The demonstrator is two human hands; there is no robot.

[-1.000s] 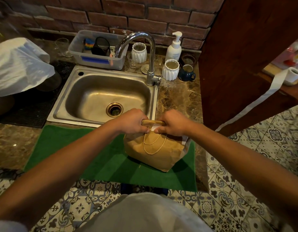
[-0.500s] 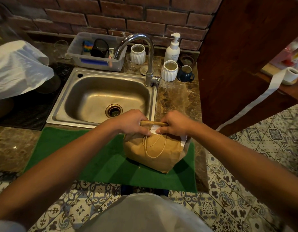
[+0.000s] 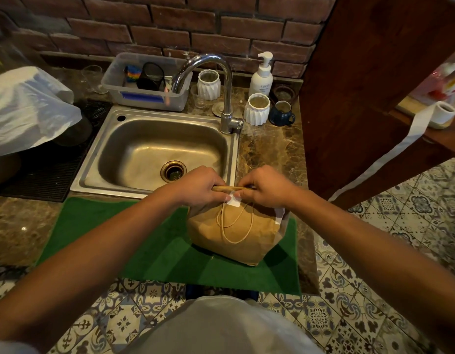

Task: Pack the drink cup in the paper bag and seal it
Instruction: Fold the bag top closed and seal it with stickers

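Hands are both pinching the folded top of the brown paper bag (image 3: pixel 234 231): my left hand (image 3: pixel 201 187) and right hand (image 3: pixel 266 186) are closed on the fold, pressing a white sticker (image 3: pixel 233 200) over it. Bag is sitting on the green mat (image 3: pixel 144 246); the cup is hidden inside. Uneven pressing risks the fold springing open.

Matt brown paper bag (image 3: pixel 236 233), glossy steel sink (image 3: pixel 155 146)

A steel sink (image 3: pixel 155 149) sits in a marble counter (image 3: pixel 269 152) below a brick wall (image 3: pixel 195 26). Right of it stands a wood panel (image 3: pixel 369 85); patterned floor tiles (image 3: pixel 374 290) lie beneath.
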